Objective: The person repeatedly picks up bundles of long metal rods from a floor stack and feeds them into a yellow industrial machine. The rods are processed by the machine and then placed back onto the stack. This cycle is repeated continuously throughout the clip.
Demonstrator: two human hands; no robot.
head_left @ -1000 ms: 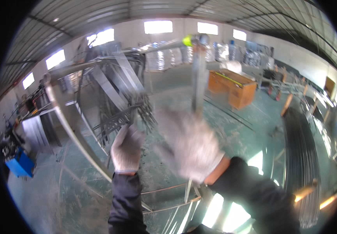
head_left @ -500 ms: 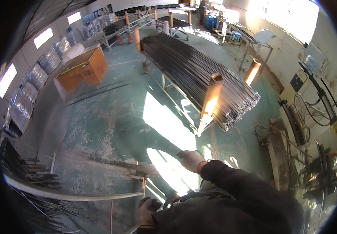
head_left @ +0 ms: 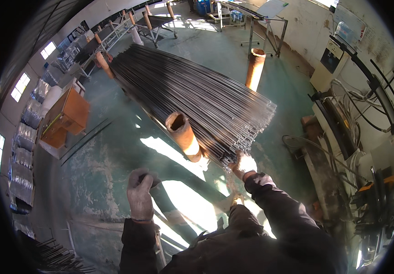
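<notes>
My right hand (head_left: 243, 164) touches metal bars (head_left: 192, 86) at the rack's (head_left: 187, 139) near end, grip unclear; I'd keep it square. Left hand (head_left: 140, 194) half-curled, empty.

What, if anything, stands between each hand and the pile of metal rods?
Nothing visible blocks the right hand, which is at the near ends of the metal rods. The near rust-brown pipe post stands between the left hand and the pile's long side in this view.

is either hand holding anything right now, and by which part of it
The right hand is at the near ends of the long dark bars; whether it grips any cannot be told. The left hand, fingers curled, shows nothing held.
</notes>
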